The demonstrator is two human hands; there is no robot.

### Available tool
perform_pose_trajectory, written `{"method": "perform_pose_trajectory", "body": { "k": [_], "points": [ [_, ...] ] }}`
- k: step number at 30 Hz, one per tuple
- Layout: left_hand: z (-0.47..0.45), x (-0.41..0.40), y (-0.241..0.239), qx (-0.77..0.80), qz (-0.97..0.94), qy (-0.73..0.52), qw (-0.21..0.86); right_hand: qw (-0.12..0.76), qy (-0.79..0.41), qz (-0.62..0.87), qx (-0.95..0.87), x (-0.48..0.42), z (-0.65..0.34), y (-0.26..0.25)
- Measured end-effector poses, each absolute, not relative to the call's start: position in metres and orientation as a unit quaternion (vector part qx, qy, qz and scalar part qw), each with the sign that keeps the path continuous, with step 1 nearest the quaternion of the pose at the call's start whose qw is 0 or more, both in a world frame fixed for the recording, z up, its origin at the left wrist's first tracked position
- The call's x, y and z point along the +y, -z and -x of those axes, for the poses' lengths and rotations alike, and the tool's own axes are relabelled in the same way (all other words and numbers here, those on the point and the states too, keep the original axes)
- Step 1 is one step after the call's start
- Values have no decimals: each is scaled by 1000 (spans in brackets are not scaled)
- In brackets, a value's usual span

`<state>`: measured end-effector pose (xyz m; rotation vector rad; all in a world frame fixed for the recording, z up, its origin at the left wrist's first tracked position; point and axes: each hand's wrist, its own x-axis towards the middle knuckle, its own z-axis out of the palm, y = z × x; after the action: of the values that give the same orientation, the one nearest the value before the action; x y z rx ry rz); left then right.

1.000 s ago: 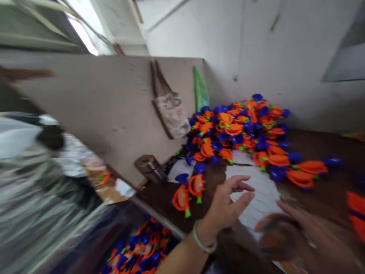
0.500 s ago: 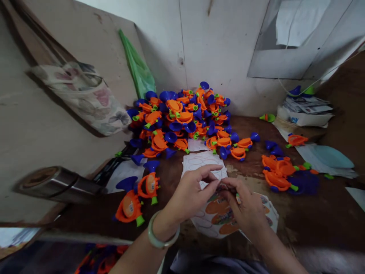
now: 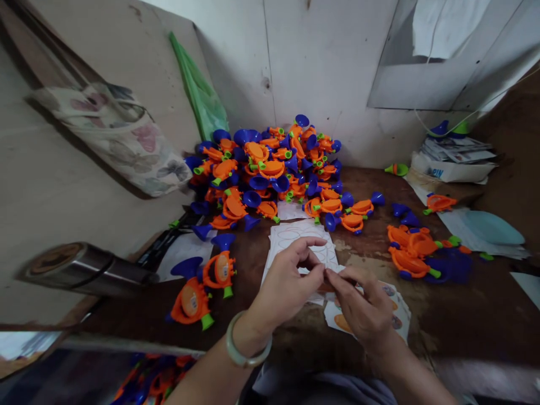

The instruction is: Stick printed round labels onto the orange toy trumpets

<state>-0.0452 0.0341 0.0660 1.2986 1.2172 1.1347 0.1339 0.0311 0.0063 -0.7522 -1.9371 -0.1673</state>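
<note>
My left hand and my right hand meet over the dark wooden table, fingertips closed on a small thin paper piece, probably a sticker. Under my left hand lies a white sheet with oval outlines. A printed sticker sheet sits mostly hidden below my right hand. Nearest on the left stand two orange-and-blue toy horns with green mouthpieces and round labels. Beyond the sheets rises a heap of similar toys.
More toys lie at the right. A metal roll rests at the left edge, below a hanging floral bag and a green plastic bag. Papers sit in a box at the back right. A bin of toys sits below the table.
The view has swung from a steep tilt to nearly level. My hands have come together over the sheets, and the printed sheet now lies lower and further right.
</note>
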Motion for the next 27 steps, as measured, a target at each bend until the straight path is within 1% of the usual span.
{"method": "perform_pose_trajectory", "body": {
  "k": [4, 9, 13, 19, 23, 27],
  "points": [
    [44, 36, -66, 491, -545, -474, 488, 503, 85, 301, -806, 36, -135, -9],
    [38, 38, -65, 493, -556, -504, 439, 510, 67, 349, -784, 41, -127, -24],
    [37, 41, -69, 492, -564, -520, 412, 505, 97, 333, -791, 39, -123, -29],
    [50, 47, -74, 465, -555, -490, 486, 506, 58, 336, -792, 43, -128, -26],
    [55, 47, -73, 463, -548, -464, 520, 496, 38, 355, -792, 45, -133, -26],
    [52, 47, -72, 456, -538, -458, 542, 484, 34, 338, -807, 46, -136, -26]
  ]
}}
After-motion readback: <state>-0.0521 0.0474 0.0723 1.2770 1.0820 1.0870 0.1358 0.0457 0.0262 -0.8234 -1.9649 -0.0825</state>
